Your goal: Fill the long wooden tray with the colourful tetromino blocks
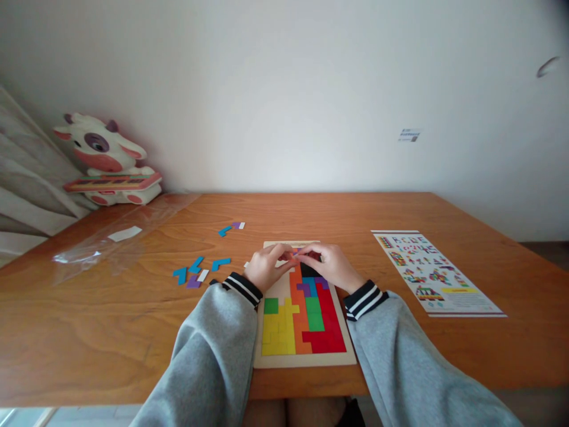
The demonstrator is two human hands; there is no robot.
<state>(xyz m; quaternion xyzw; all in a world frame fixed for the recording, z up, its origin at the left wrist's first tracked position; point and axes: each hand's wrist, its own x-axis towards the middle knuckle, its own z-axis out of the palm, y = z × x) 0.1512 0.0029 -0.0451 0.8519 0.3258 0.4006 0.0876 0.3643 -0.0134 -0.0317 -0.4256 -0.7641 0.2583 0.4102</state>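
A wooden block-puzzle board (306, 360) lies near the table's front edge, partly filled with yellow, orange, green, red, blue and purple pieces. Over its upper part, my left hand (267, 265) and my right hand (334, 267) meet with thumbs and fingers pinched. Whatever is between the fingertips is too small and hidden to name. A black area (307, 270) shows on the board below my right fingers. One green piece (271, 306) sits at the left side, above the yellow pieces (278, 335). My hands cover part of the board's top.
Loose blue pieces (221, 264), a purple piece (194, 282) and a white piece (203, 275) lie left of the board. Farther back are another blue piece (224, 231) and a purple-and-white pair. A printed sheet (433, 273) lies right; a plastic bag (102, 252) and cow toy keyboard (118, 181) left.
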